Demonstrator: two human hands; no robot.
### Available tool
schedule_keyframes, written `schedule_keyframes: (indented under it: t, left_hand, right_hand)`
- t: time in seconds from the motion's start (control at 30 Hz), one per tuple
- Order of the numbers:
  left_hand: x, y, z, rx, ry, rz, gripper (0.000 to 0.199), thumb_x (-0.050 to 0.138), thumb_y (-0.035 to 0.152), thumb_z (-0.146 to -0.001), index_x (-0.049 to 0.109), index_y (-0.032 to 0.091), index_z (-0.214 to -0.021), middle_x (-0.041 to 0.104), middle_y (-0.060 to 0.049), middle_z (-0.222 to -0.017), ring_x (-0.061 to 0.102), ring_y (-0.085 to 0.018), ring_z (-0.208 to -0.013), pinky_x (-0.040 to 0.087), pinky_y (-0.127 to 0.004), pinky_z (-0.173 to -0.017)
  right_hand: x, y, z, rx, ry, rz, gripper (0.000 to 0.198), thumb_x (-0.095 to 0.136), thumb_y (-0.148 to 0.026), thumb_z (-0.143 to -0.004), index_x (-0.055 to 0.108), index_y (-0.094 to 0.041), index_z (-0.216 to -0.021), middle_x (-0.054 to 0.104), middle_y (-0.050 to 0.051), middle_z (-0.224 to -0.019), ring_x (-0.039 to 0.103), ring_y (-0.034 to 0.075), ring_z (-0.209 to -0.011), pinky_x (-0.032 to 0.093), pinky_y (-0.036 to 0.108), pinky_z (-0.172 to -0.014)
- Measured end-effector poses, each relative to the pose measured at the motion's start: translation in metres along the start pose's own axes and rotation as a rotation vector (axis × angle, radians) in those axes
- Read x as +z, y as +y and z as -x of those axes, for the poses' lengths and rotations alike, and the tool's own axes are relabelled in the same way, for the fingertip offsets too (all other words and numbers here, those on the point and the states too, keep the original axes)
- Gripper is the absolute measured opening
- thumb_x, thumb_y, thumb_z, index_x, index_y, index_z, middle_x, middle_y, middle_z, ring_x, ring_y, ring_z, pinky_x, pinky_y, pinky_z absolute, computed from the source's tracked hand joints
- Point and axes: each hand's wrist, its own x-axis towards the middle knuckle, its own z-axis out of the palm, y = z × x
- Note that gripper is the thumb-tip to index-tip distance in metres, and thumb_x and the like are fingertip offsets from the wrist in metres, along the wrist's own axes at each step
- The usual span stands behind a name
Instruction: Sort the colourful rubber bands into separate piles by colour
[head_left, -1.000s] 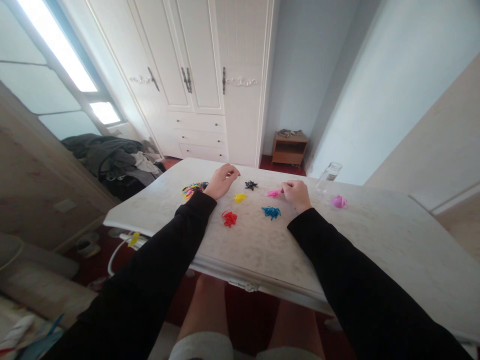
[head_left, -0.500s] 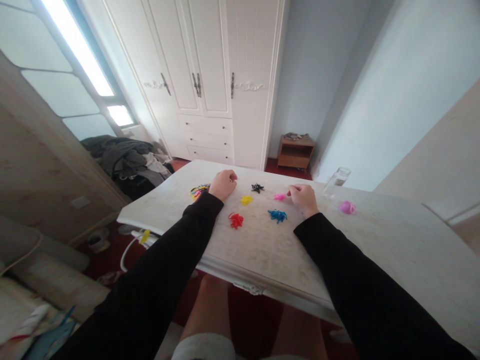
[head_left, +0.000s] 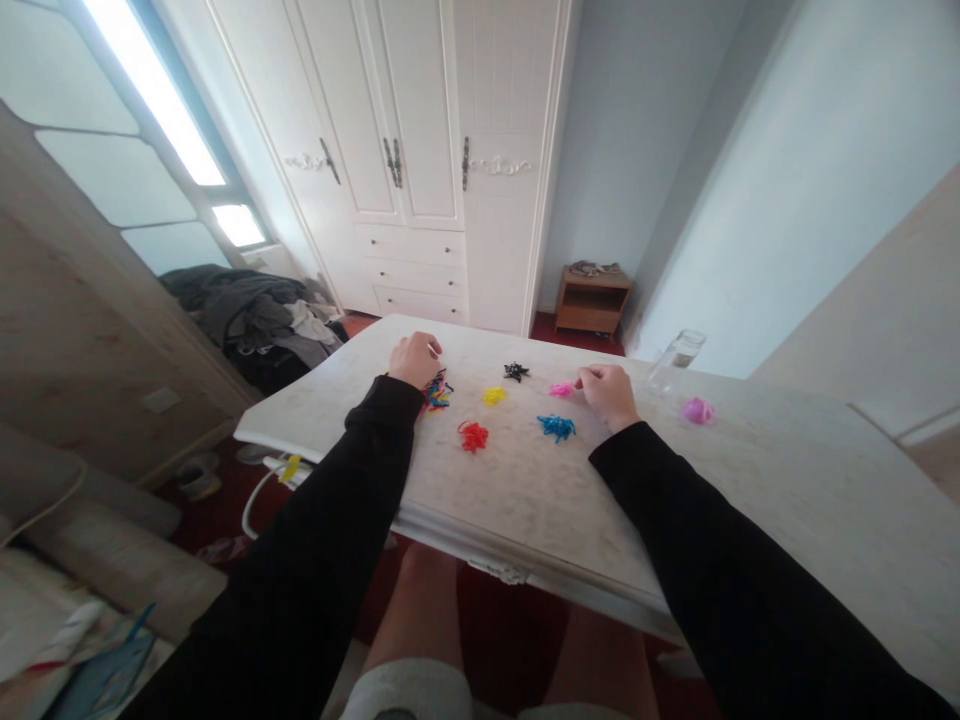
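Note:
My left hand (head_left: 415, 360) is closed at the upper left of a mixed pile of small thin coloured strips (head_left: 437, 393), and it hides part of that pile. What its curled fingers hold, if anything, does not show. My right hand (head_left: 609, 396) rests closed on the table just right of a pink pile (head_left: 560, 390), its fingertips close to the strips. Whether something is pinched there is too small to tell. Between my hands lie single-colour piles: black (head_left: 516, 372), yellow (head_left: 493, 396), red (head_left: 473, 436) and blue (head_left: 556, 428).
On the right of the white table (head_left: 780, 500) are a clear glass jar (head_left: 679, 355), which leans or looks tilted, and a round pink-purple object (head_left: 698, 411). A white wardrobe (head_left: 420, 120) and a small wooden cabinet (head_left: 594, 300) stand beyond. Dark clothes (head_left: 247, 310) are heaped at left.
My left hand has moved left, from the right side of the mixed pile to its upper left, uncovering more of the strips' right side. My right hand has stayed beside the pink pile.

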Motion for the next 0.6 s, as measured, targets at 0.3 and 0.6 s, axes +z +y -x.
schedule_keyframes:
  t: [0.3,0.6]
  left_hand:
    - [-0.0003,0.0038,-0.0061,0.001,0.108,0.184,0.034,0.058,0.001,-0.063,0.075,0.018,-0.087,0.078,-0.006,-0.092,0.071,-0.023,-0.088,0.052,-0.032,-0.087]
    - [0.002,0.0087,-0.0038,0.067,-0.002,0.311,0.016,0.063,0.008,-0.067,0.072,0.017,-0.077,0.077,-0.006,-0.085,0.073,-0.021,-0.079,0.055,-0.031,-0.081]
  right_hand:
    - [0.0016,0.0027,-0.0018,-0.006,0.002,0.012,0.028,0.052,-0.031,-0.077,0.064,-0.021,-0.053,0.069,0.007,-0.059,0.062,0.021,-0.065,0.037,0.031,-0.063]
    - [0.0,-0.0009,-0.0004,-0.004,-0.006,0.045,0.027,0.053,-0.028,-0.077,0.064,-0.02,-0.054,0.065,0.006,-0.055,0.061,0.02,-0.063,0.037,0.031,-0.062]
